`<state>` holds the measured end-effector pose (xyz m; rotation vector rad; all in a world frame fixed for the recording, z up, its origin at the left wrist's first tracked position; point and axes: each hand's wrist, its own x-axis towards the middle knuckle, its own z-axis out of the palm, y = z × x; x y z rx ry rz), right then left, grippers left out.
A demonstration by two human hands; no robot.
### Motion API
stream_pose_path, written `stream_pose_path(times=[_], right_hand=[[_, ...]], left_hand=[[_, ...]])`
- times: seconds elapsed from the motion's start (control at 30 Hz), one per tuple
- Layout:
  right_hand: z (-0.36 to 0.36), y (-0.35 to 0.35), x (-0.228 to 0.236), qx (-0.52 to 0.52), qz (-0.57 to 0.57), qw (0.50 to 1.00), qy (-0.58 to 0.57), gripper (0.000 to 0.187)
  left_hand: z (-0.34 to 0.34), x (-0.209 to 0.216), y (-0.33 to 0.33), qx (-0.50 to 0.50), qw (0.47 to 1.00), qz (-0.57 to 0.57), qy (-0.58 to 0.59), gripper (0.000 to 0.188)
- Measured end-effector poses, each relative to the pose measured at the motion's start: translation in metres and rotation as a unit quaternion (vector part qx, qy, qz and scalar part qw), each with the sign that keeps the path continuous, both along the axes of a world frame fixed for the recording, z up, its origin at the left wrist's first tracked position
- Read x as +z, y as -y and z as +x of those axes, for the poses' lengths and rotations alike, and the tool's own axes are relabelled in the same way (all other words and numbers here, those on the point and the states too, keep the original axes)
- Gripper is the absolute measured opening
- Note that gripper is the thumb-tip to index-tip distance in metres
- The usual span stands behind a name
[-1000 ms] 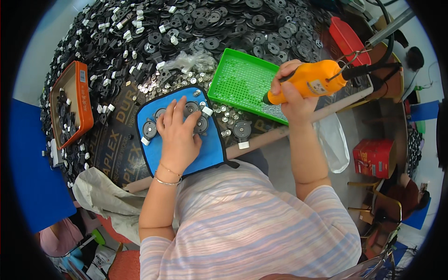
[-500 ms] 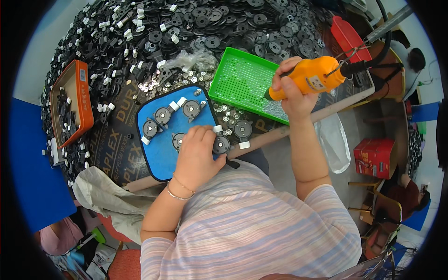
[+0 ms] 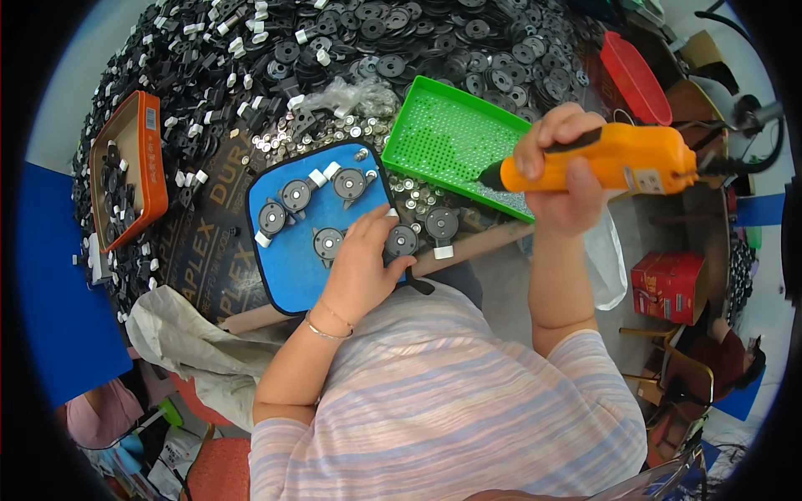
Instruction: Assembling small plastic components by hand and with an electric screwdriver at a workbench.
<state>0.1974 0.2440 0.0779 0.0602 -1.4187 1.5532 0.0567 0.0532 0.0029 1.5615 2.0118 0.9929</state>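
My right hand [image 3: 561, 171] grips an orange electric screwdriver [image 3: 622, 159], held in the air with its dark tip toward the left, over the right end of a green tray [image 3: 409, 171]. On a blue mat [image 3: 288, 267] with a black border rests my left hand [image 3: 361, 257]. Its thumb and fingers close around the edge of a round black part with a white tab [image 3: 402, 240]. Another round part [image 3: 328, 243] lies just left of that hand. Several more, such as a round part [image 3: 349, 183], lie across the mat's upper half, and one round part [image 3: 441, 224] sits beyond its right edge.
Heaped black parts [image 3: 334, 42] cover the far table. Small metal pieces [image 3: 418, 194] are scattered between mat and tray. An orange box [image 3: 154, 188] with black parts stands left, a red tray [image 3: 637, 79] far right. A cable [image 3: 743, 167] trails from the screwdriver.
My right hand has moved right with the screwdriver, whose tip has swung away from me-side tray contents to a more level pose. My left hand stays almost in place.
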Motion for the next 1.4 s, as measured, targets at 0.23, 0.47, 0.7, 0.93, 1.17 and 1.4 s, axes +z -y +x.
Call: stream_pose_path(times=[0.23, 0.47, 0.7, 0.93, 1.17, 1.4], right_hand=[[-0.012, 0.05, -0.002, 0.101, -0.054, 0.989, 0.096, 0.035], [-0.022, 0.061, -0.011, 0.119, -0.006, 0.985, 0.126, 0.03], [-0.028, 0.061, -0.014, 0.172, 0.011, 0.976, 0.134, 0.029], [-0.031, 0.06, -0.021, 0.166, 0.018, 0.977, 0.134, 0.036], [-0.015, 0.016, 0.013, 0.13, -0.047, 0.989, -0.043, 0.03], [0.0, -0.014, -0.022, -0.073, -0.043, 0.996, 0.019, 0.02]], left_hand=[[-0.005, 0.0, -0.003, -0.019, 0.999, -0.01, 0.024, 0.05], [-0.003, -0.003, -0.005, -0.017, 0.997, -0.032, 0.073, 0.049], [-0.003, -0.01, -0.005, -0.03, 0.998, 0.001, 0.047, 0.046], [-0.001, -0.009, -0.006, -0.023, 0.998, -0.002, 0.065, 0.045], [0.003, -0.006, -0.001, -0.011, 0.996, -0.002, 0.086, 0.044], [0.005, -0.013, 0.001, 0.004, 0.993, -0.001, 0.12, 0.049]])
